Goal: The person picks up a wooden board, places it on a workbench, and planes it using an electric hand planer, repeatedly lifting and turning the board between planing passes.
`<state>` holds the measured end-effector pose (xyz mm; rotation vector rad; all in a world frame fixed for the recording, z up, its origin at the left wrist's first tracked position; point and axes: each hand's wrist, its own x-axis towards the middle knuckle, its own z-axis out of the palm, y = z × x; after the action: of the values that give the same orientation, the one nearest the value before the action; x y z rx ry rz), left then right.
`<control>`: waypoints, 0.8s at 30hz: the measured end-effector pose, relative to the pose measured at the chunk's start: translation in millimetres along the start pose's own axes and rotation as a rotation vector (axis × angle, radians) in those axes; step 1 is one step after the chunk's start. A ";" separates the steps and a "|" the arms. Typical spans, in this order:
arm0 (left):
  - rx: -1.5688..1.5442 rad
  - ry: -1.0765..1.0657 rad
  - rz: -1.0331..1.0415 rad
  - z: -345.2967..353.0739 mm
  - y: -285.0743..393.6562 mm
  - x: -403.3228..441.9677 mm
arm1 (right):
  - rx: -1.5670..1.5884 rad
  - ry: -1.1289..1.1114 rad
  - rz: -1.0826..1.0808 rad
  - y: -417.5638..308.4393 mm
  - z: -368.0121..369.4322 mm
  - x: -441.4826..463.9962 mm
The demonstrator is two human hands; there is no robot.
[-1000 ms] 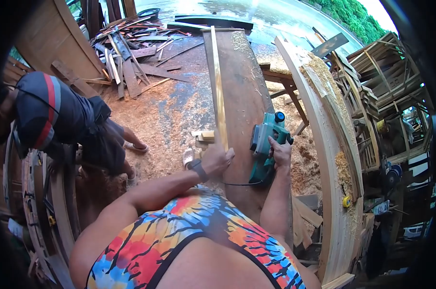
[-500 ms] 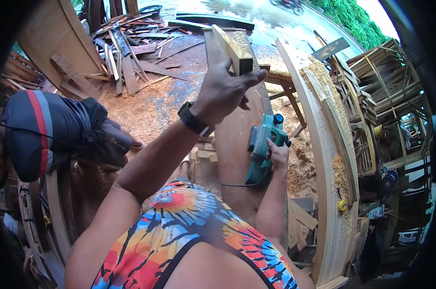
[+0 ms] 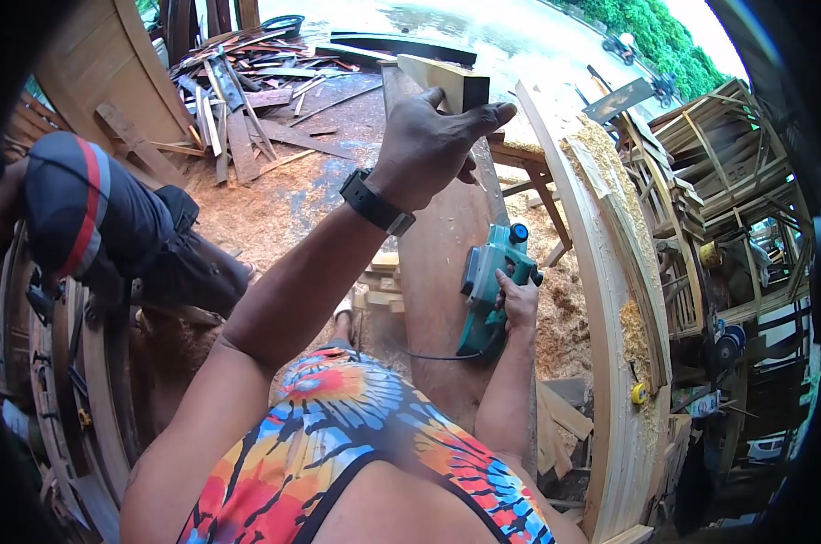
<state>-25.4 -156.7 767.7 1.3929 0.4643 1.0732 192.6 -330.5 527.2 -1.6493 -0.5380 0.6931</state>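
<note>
My left hand, with a dark watch on its wrist, is raised over the far part of a long board. Its fingers are closed round a pale wood piece, whose near end face looks dark. My right hand grips the handle of a green electric planer. This planer is over the brown board, and its cord trails off to the left. Part of the wood piece is hidden behind my left hand.
A person in a dark cap bends at the left. Long pale planks with shavings and a yellow tape measure lie at the right. Scrap wood is heaped at the far left. Wooden frames stand at the right.
The wood piece in my left hand has turned and shifted slightly right. The planer and my right hand have moved slightly down and left. The person's head has shifted at the left.
</note>
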 end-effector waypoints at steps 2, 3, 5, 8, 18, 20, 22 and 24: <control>0.000 0.002 0.006 0.6 1.7 0.2 | 0.000 -0.004 -0.021 3.1 -0.9 1.6; -0.003 0.000 0.005 1.0 2.1 -0.9 | -0.006 -0.001 -0.010 3.8 -1.5 1.1; -0.002 -0.001 0.005 1.0 2.5 -1.1 | -0.016 0.004 0.008 3.0 -1.3 2.3; 0.000 0.004 0.003 0.7 1.5 -1.8 | 0.009 -0.008 -0.002 3.9 -0.9 2.1; 0.071 -0.070 -0.069 -3.1 -13.4 -19.5 | 0.043 -0.036 0.007 6.5 -2.8 3.6; 0.131 -0.142 -0.123 -5.2 -29.5 -34.7 | 0.050 -0.042 0.014 5.7 -2.9 3.3; 0.328 -0.077 0.154 -1.3 -77.9 -55.4 | 0.044 -0.023 0.023 4.6 -2.6 5.0; 0.536 -0.117 -0.036 -0.2 -93.6 -84.3 | 0.042 -0.013 0.041 4.0 -2.0 2.9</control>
<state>-35.7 -210.0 654.1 1.8970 0.7220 0.8623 195.9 -330.7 523.1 -1.6209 -0.4972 0.7414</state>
